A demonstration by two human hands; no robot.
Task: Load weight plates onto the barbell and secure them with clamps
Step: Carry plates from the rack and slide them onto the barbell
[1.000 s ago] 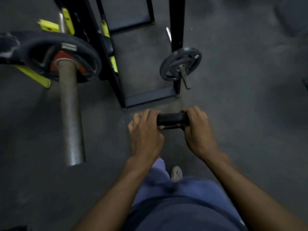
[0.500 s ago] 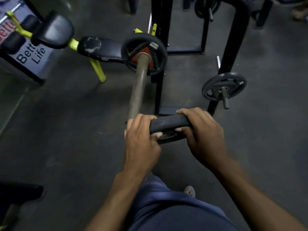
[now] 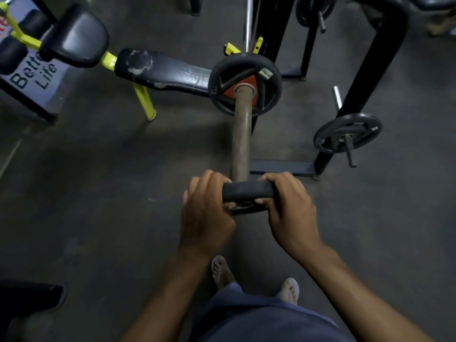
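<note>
A small black weight plate (image 3: 248, 190) is held edge-up between both hands at the near end of the barbell sleeve (image 3: 241, 141). My left hand (image 3: 206, 213) grips its left side and my right hand (image 3: 291, 211) grips its right side. The rusty sleeve runs away from me to a larger black plate with a red hub (image 3: 245, 83) that sits on the bar. The sleeve's tip is hidden behind the held plate, so I cannot tell whether the plate is on the bar. No clamp is in sight.
A black rack upright (image 3: 357, 87) on the right carries another plate on a peg (image 3: 348, 134). A worn black bench with yellow legs (image 3: 160, 70) lies to the left. My feet (image 3: 288, 290) stand on grey floor below the hands.
My view swung so the barbell sleeve, first off to the left, now lines up straight ahead. Both hands carried the small plate up to the sleeve's near end.
</note>
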